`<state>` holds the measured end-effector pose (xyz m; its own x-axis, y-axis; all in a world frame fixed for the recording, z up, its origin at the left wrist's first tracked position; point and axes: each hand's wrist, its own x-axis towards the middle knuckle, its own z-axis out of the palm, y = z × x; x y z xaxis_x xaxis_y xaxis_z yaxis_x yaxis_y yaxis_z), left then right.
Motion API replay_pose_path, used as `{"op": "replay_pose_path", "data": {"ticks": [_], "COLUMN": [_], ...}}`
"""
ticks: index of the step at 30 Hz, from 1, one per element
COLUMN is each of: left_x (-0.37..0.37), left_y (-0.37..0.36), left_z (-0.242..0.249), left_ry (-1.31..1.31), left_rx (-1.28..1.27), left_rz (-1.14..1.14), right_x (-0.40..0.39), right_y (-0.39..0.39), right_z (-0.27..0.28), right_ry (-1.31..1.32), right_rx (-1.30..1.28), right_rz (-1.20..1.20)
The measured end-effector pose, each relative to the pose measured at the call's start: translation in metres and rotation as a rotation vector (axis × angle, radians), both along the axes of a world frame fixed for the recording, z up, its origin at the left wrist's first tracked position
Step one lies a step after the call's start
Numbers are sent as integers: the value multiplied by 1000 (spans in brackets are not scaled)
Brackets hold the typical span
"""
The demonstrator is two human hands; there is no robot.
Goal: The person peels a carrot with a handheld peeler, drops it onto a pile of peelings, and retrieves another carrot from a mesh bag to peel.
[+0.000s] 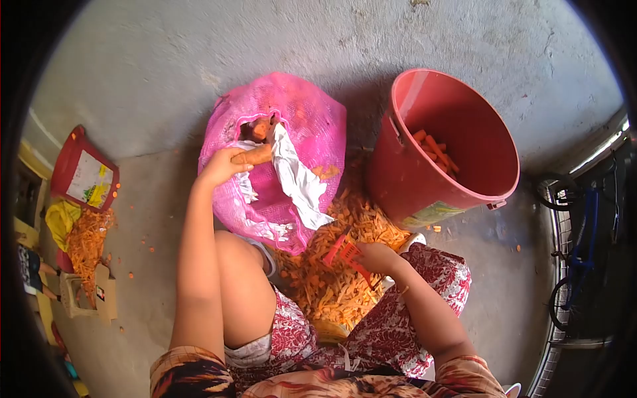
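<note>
L hand (219, 166) grips carrot (255, 156) at pink sack (312, 126) mouth, R hand (378, 257) clenched on red peeler (346, 254) below sack; sack contents mostly hidden.

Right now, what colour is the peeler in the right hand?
Red, seen in the head view: peeler, right hand.
</note>
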<state>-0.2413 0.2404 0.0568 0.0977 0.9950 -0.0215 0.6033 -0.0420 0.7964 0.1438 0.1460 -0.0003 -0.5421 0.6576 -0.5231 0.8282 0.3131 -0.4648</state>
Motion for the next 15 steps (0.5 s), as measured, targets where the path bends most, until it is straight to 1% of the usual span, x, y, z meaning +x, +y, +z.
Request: {"op": "replay_pose_path", "data": {"ticks": [2, 3, 5, 7, 9, 11, 12, 13, 15], "left_x": [23, 34, 48, 76, 104, 123, 128, 144, 156], "left_y": [-28, -40, -64, -93, -117, -135, -144, -158, -169], "left_z": [36, 46, 50, 55, 62, 44, 17, 34, 23], "left_ry": [-163, -244, -684, -903, -1214, -1400, -1639, -1811, -1888], "left_rx": [-33, -51, -104, -51, -84, -53, -137, -277, -399], "left_rz": [-16, -23, -133, -240, -455, -403, -286, -244, -112], "right_x": [2, 3, 0, -3, -1, 1, 2, 3, 7], "right_y": [1, 0, -3, -6, -9, -11, -15, -18, -23], "right_z": [-7, -10, 9, 18, 16, 15, 14, 12, 11], "right_ry": [18, 28, 65, 100, 128, 117, 109, 129, 165], "right_rx": [11, 13, -40, -60, -47, -31, -26, 2, 63], "right_rz": [-28, -41, -87, -114, -125, -141, -151, -142, -126]}}
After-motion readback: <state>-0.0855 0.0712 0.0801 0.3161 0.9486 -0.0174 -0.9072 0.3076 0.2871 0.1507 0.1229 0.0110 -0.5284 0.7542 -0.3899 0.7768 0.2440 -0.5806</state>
